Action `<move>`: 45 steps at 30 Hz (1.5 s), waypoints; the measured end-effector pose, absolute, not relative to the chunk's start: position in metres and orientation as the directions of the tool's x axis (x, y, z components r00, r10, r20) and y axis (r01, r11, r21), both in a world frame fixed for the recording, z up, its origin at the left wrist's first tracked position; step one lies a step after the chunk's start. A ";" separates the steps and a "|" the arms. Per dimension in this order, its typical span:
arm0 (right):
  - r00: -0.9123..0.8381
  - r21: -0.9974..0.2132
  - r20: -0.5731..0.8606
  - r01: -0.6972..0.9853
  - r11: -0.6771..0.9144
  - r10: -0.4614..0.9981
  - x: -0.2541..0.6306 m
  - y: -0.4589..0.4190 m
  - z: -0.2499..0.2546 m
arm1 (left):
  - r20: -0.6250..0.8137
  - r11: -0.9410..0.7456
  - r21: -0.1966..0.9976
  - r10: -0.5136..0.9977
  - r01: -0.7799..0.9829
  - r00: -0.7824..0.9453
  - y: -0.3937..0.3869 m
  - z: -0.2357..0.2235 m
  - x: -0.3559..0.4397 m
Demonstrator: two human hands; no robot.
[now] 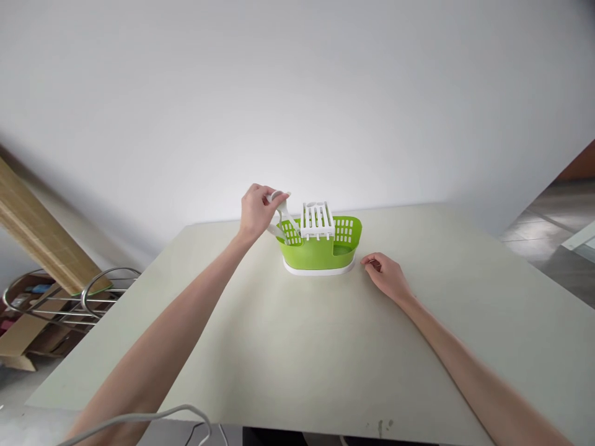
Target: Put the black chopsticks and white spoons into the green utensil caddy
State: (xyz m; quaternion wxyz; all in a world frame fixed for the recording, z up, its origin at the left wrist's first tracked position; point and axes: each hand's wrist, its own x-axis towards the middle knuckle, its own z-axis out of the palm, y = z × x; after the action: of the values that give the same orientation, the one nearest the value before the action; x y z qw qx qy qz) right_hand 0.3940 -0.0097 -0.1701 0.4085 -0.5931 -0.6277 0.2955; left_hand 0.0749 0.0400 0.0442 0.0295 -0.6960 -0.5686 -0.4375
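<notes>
Two bare hands at a latticed green basket.
In front of the basket, a smooth cable runs out of frame; just right of the basket, the right hand curls loosely, fingertip contact impossible to tell; at the basket's left end, the raised left hand pinches a white utensil, its lower end hard to make out.

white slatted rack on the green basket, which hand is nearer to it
Left. The left hand is just left of the rack, pinching a white utensil; the right hand is farther off, right of the basket.
</notes>
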 end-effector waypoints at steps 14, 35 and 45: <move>0.045 -0.855 0.152 0.508 0.108 0.987 0.395 -0.011 -0.170 | 0.609 -0.485 0.788 0.708 0.379 -0.359 -0.003 0.104 -0.019; 0.061 -0.848 0.149 0.521 0.095 0.987 0.396 -0.014 -0.171 | -0.438 0.228 0.347 0.897 0.910 -0.058 -0.055 0.022 -0.086; 0.062 -0.845 0.155 0.526 0.100 0.986 0.398 -0.014 -0.171 | -0.552 0.306 0.256 0.825 0.917 -0.121 -0.033 -0.022 -0.087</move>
State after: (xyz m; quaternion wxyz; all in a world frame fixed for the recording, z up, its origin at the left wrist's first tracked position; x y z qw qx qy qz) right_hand 0.3983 -0.0144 -0.1710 0.4029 -0.6072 -0.6225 0.2854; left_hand -0.0866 -0.0329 -0.0215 -0.3128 -0.5845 -0.7450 0.0735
